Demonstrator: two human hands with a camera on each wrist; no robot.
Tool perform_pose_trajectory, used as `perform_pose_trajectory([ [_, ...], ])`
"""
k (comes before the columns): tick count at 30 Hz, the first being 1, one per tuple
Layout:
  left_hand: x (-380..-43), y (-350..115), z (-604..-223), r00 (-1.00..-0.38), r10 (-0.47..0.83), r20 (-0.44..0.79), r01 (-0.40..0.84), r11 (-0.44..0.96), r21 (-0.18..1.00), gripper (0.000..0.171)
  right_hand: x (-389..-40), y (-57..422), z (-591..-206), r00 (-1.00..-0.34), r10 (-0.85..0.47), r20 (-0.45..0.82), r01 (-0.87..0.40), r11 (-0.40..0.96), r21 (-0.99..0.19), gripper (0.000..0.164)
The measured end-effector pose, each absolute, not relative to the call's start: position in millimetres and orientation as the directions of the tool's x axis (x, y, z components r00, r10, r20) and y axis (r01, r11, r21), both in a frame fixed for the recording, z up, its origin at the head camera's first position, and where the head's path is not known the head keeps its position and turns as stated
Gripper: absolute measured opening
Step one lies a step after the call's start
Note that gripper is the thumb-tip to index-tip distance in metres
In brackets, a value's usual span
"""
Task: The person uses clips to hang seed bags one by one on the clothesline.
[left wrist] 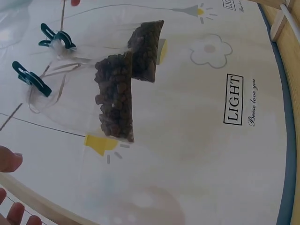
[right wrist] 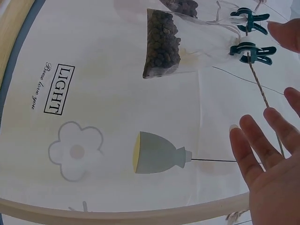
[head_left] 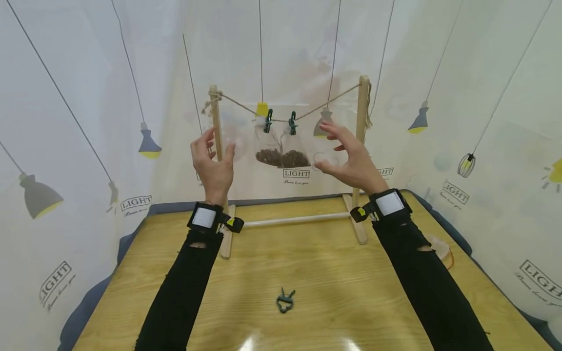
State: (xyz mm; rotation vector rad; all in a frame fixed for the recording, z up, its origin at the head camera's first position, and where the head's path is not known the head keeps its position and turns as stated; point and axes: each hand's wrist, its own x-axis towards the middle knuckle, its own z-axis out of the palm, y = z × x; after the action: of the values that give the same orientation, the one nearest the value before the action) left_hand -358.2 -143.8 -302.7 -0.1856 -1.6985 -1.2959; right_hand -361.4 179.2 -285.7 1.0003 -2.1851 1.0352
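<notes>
Two clear plastic bags of dark brown bits, a left bag and a right bag, hang side by side from a sagging twine. Each is fastened by a dark green clip, one on the left and one on the right. My left hand is raised by the left wooden post, fingers loosely bent, holding nothing. To the right of the bags, my right hand is raised with thumb and fingers spread apart. In the right wrist view, its fingers are near the twine, apart from the clips.
Another green clip lies on the wooden table. A white rod joins the feet of the stand, whose right post stands beside my right hand. Partly behind my right sleeve lies a pale object with an orange cord.
</notes>
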Motion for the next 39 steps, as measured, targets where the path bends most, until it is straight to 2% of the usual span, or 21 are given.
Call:
perform_pose_trajectory([
  [13,-370,-163,-319,-0.679,-0.313,0.664,0.564,0.356,0.745,0.049,-328,192,-330,-0.607,-0.404,0.684,-0.786,0.435,-0.44,0.088],
  [16,-371,-165,-321,-0.68,-0.323,0.659,0.55,0.37,0.749,0.047,-321,189,-343,-0.61,-0.425,0.669,-0.787,0.429,-0.444,0.089],
  [21,-373,-168,-322,-0.678,-0.328,0.658,0.541,0.383,0.749,0.045,-312,183,-366,-0.651,-0.443,0.617,-0.758,0.425,-0.494,0.088],
  [30,-380,-172,-322,-0.654,-0.299,0.695,0.566,0.415,0.712,0.043,-300,169,-402,-0.669,-0.489,0.559,-0.742,0.405,-0.534,0.08],
  [39,-379,-178,-324,-0.67,-0.266,0.694,0.565,0.425,0.708,0.041,-288,154,-438,-0.691,-0.568,0.447,-0.7,0.372,-0.609,0.069],
])
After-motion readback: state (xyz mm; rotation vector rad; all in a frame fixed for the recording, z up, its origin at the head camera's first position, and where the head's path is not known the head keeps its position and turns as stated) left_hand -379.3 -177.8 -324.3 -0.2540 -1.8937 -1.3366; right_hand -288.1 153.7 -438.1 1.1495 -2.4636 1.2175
